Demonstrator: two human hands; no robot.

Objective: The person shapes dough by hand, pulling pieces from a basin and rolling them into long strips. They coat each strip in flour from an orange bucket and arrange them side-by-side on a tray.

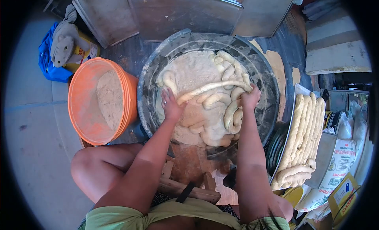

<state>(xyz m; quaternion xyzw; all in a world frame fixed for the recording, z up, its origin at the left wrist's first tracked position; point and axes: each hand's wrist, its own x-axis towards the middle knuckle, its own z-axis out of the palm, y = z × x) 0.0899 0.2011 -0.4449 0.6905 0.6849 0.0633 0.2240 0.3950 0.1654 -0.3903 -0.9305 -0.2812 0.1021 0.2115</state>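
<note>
A long rope of pale dough [213, 85] stretches between my hands above a wide dark basin [147, 78]. My left hand [172, 106] is closed around the rope at its left end, with a ring on one finger. On the right side, my right hand [251, 98] grips the other end, its fingers wrapped round the dough. More thick dough coils [233, 117] lie in the basin, mostly along its right side. Pale flour or crumbs [193, 68] cover the basin's bottom around and beneath the dough.
An orange bucket [79, 107] holding pale powder stands left of the basin. To the right, a tray [287, 145] carries several dough ropes [304, 129] laid side by side. Flour sacks [335, 163] stand beyond it. Metal trays [185, 16] lean behind the basin. A wooden stool [189, 190] sits in front.
</note>
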